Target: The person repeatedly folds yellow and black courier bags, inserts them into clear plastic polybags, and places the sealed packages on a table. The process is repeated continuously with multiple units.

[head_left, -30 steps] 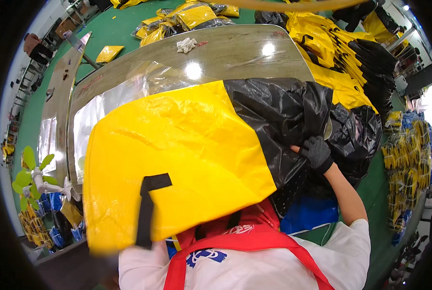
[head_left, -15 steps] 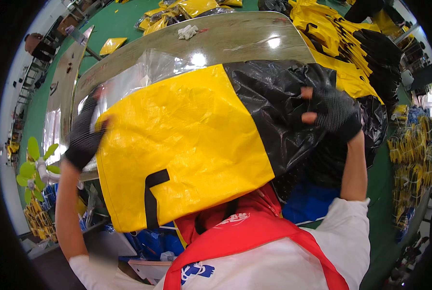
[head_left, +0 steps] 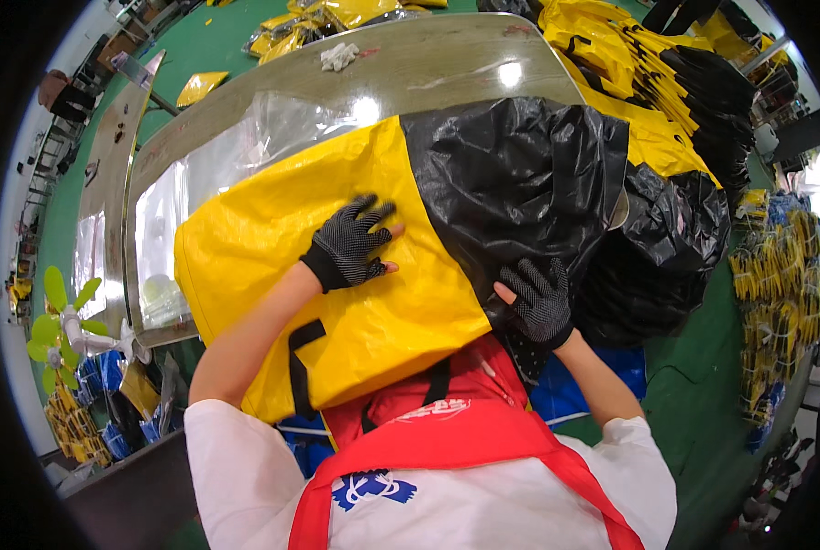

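A large yellow and black bag (head_left: 272, 243) of shiny coated fabric lies across the near part of the table, its near edge at my red apron. The black section (head_left: 511, 174) is creased and points right. My left hand (head_left: 353, 243), in a dark dotted glove with bare fingertips, rests on the yellow part with fingers spread. My right hand (head_left: 537, 301), gloved alike, lies with fingers stretched on the near edge of the black part. A black strap (head_left: 302, 367) shows on the yellow fabric near its lower left.
The wooden table (head_left: 428, 60) carries clear plastic sheets (head_left: 268, 128) and a crumpled white scrap (head_left: 339, 57). More yellow and black bags (head_left: 648, 101) are heaped at the right. A green fan (head_left: 61, 325) stands at left. Bundled yellow pieces (head_left: 777, 302) are stacked far right.
My left hand has moved from the bag's left edge in to its middle. My right hand has come down and left toward the near edge. The bag has shifted slightly.
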A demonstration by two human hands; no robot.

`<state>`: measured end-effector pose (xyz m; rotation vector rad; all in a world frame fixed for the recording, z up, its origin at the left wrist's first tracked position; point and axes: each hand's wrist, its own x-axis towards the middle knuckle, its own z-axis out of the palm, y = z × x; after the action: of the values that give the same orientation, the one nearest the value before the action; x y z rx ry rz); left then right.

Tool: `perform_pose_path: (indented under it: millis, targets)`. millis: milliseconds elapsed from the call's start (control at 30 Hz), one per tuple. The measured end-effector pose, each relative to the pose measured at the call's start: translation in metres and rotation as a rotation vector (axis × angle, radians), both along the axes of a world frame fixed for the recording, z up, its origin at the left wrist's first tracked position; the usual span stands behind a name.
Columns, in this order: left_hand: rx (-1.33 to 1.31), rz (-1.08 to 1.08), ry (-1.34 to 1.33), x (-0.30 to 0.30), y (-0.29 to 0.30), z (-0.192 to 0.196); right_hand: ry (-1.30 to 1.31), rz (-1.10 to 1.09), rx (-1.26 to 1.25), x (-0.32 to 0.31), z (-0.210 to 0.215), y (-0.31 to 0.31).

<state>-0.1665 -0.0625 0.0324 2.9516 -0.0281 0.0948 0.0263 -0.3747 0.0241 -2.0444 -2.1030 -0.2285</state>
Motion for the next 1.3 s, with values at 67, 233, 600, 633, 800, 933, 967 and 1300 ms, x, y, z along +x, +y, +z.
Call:
perform_pose_path:
  millis: [67, 233, 600, 633, 800, 933, 967, 1300]
  targets:
    - [-0.186, 0.063, 0.213, 0.030, 0.014, 0.040, 0.112, -0.049, 0.073, 0.003, 0.002, 0.011]
    - [-0.078, -0.060, -0.196, 0.070, -0.003, 0.017, 0.035, 0.013, -0.094, -0.008, -0.014, 0.007]
    - [-0.088, 0.074, -0.219, 0.073, -0.033, -0.049, 0.018, 0.035, -0.351, 0.022, 0.168, 0.166]
    - [-0.127, 0.052, -0.170, 0.063, -0.031, -0.033, 0.088, 0.034, -0.460, 0.048, 0.155, 0.196]
    - [-0.390, 0.050, 0.032, -0.051, -0.018, 0.029, 0.323, -0.159, -0.901, 0.138, 0.057, 0.253]
    - [-0.686, 0.642, 0.291, -0.223, 0.027, 0.007, 0.476, -0.194, -0.827, 0.141, 0.043, 0.246]
    - [-0.787, 0.814, 0.321, -0.271, 0.033, -0.008, 0.489, -0.187, -0.741, 0.142, 0.037, 0.243]
    - [-0.648, 1.513, -0.823, -0.211, -0.003, 0.027, 0.296, -0.276, -0.623, 0.136, 0.032, 0.231]
